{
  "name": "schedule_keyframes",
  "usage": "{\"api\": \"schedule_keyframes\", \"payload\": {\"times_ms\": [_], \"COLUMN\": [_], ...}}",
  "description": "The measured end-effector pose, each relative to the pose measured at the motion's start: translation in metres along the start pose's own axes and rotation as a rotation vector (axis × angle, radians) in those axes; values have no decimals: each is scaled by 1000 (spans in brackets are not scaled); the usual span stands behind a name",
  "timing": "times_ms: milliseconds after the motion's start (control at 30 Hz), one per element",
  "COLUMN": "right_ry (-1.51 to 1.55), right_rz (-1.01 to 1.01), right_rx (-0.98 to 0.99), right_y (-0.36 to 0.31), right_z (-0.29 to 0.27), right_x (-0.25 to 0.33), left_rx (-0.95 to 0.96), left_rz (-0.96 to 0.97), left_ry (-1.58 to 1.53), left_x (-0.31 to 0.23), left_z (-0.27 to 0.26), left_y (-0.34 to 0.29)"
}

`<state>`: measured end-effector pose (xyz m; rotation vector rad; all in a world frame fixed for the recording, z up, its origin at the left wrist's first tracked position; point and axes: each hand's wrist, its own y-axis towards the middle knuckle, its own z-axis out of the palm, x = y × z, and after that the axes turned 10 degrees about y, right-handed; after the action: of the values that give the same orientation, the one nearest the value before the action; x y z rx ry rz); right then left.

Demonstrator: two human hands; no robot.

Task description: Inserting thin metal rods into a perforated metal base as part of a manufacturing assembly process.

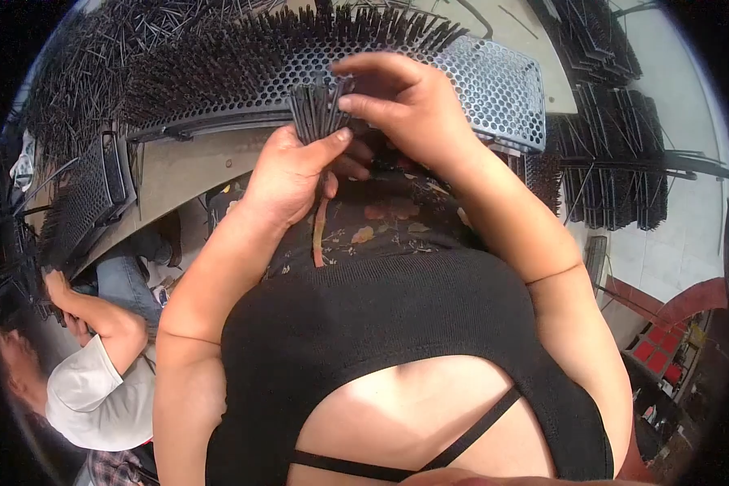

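My left hand is wrapped around a bundle of thin dark rods, its thumb laid across their lower part. The rods stand roughly upright, their tops fanned a little. At the bundle's right side is my right hand, with its thumb against a rod at the edge and its index finger arched above. Its other fingers are partly hidden. Just beyond both hands lies a long perforated metal rack, with many dark rods standing in its holes; its right end shows bare holes.
Loose dark rods lie heaped at the far left. Another filled rack stands at the table's left. More filled racks sit on the right. A co-worker in a white shirt is at the lower left. Red items show at lower right.
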<state>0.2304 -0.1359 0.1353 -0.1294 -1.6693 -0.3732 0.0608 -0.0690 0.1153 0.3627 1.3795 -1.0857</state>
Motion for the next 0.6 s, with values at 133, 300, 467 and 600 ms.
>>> {"api": "schedule_keyframes", "payload": {"times_ms": [133,300,467,600], "right_ry": [231,248,290,238], "right_rz": [112,-24,163,245], "right_rx": [-96,-369,-271,-175], "right_y": [-1,8,-2,-16], "right_z": [-8,-55,-53,-20], "right_x": [8,0,5,5], "left_rx": [24,30,-22,13], "left_rz": [2,-102,-85,-12], "left_ry": [17,11,-114,109], "left_x": [0,2,-1,-1], "left_z": [2,-8,3,11], "left_y": [1,7,6,3]}}
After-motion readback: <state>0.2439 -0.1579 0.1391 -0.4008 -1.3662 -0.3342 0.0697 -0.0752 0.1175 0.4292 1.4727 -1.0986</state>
